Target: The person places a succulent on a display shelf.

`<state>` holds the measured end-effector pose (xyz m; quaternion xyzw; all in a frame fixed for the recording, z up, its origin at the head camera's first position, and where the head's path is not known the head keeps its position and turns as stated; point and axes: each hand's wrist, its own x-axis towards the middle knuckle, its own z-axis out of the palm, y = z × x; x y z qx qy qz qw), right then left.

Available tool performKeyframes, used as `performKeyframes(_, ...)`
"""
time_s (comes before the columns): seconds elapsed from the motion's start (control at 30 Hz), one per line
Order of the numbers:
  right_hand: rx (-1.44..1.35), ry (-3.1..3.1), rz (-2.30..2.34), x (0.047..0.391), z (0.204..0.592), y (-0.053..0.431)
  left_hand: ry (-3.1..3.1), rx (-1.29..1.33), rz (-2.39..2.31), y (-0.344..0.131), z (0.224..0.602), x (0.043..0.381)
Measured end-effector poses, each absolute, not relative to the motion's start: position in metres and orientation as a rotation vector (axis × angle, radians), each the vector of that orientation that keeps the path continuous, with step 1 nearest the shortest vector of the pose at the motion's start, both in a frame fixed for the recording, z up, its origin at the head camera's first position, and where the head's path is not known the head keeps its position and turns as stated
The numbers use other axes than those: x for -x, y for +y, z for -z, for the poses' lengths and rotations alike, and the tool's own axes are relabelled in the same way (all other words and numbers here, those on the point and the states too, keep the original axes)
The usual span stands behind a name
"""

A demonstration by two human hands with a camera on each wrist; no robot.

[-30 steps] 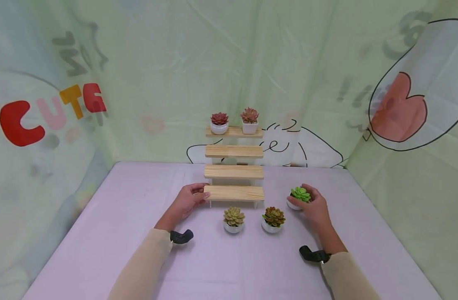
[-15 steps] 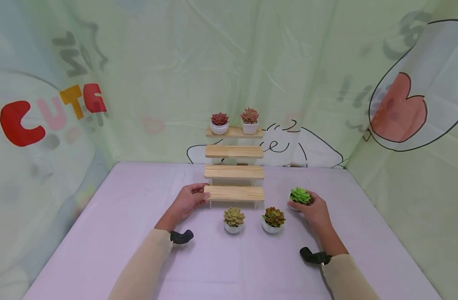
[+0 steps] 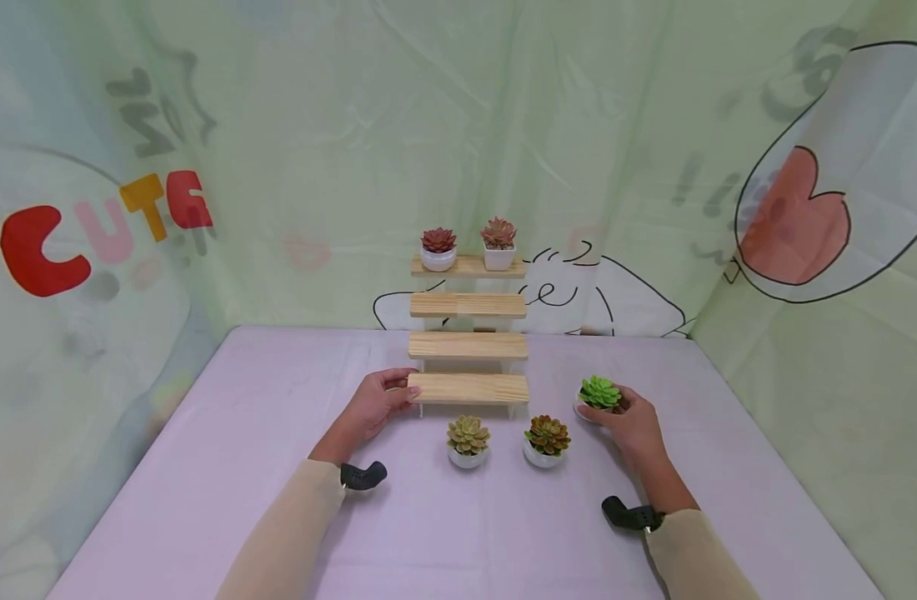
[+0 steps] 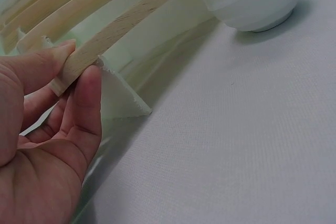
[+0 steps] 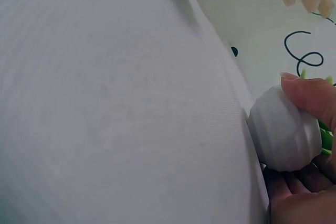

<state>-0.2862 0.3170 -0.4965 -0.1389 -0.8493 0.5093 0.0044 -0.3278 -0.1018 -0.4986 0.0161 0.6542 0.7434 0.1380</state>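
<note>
My left hand (image 3: pixel 376 406) pinches the left end of the lowest board of a tiered wooden shelf (image 3: pixel 469 388); in the left wrist view the thumb lies on top of the board (image 4: pixel 86 56) and fingers curl beneath it. On the right, my right hand (image 3: pixel 634 425) grips a bright green potted succulent (image 3: pixel 600 392) by its white pot. The right wrist view shows thumb and fingers on either side of that pot (image 5: pixel 286 132), which appears to sit on the table. In front of the shelf stand a pale green succulent (image 3: pixel 468 436) and a brownish-green succulent (image 3: pixel 547 436), both in white pots.
On the top board stand a dark red succulent (image 3: pixel 438 248) in a round pot and a pinkish one (image 3: pixel 498 243) in a square pot. A lilac cloth covers the table (image 3: pixel 278 367). Printed curtains (image 3: pixel 316 167) enclose the back and sides.
The right hand's fingers have shifted lower around the green succulent's pot, and its leaves show more fully. The left hand keeps its hold on the shelf.
</note>
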Motion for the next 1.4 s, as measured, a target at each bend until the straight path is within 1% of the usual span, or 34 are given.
performKeyframes(0.4, 0.423, -2.723, -1.526, 0.2879, 0.4976, 0.3210, 1.896, -0.023, -2.151, -0.1010, 0.5005, 0.3294)
performKeyframes(0.73, 0.410, -2.699, -1.559, 0.2903, 0.4994, 0.3205, 1.904, 0.009, -2.145, -0.1017, 0.4983, 0.3294)
performKeyframes(1.4, 0.403, -2.630, -1.608, 0.2880, 0.5037, 0.3163, 1.890, -0.008, -2.163, -0.1024, 0.5015, 0.3286)
